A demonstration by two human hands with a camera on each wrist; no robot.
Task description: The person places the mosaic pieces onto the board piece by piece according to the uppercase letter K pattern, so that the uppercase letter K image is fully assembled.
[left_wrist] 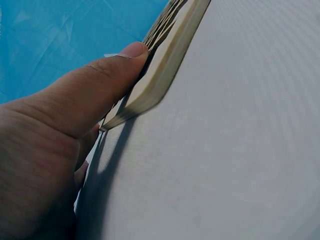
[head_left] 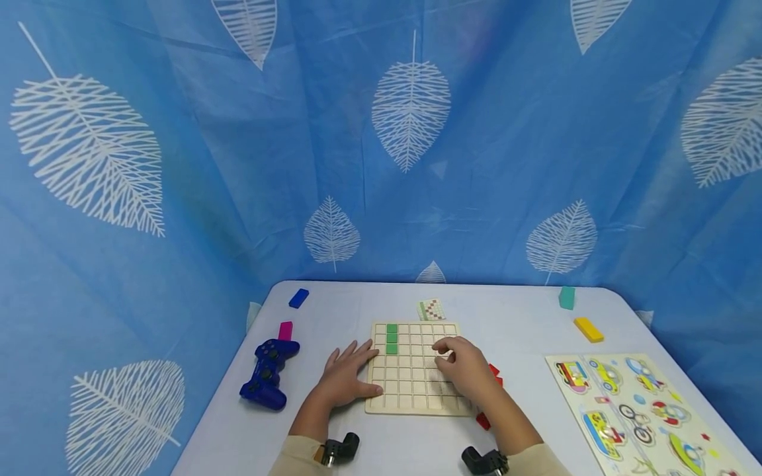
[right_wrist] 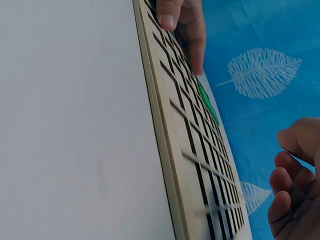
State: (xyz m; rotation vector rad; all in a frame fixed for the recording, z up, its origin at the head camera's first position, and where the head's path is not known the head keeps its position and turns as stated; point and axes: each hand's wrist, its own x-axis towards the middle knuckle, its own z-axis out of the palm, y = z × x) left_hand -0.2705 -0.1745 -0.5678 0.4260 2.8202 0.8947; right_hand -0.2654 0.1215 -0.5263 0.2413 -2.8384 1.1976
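A pale wooden grid board lies on the table, with several green square pieces in one column near its upper left. My left hand rests with spread fingers at the board's left edge. The thumb lies on the rim in the left wrist view. Over the right part of the grid hovers my right hand, thumb and fingers loosely bent, nothing visible between them. Red pieces lie beside the board's right edge, partly hidden by my right forearm.
A small patterned card lies behind the board. Left are a blue game controller, a pink block and a blue block. Right are a teal block, a yellow block and a picture puzzle board.
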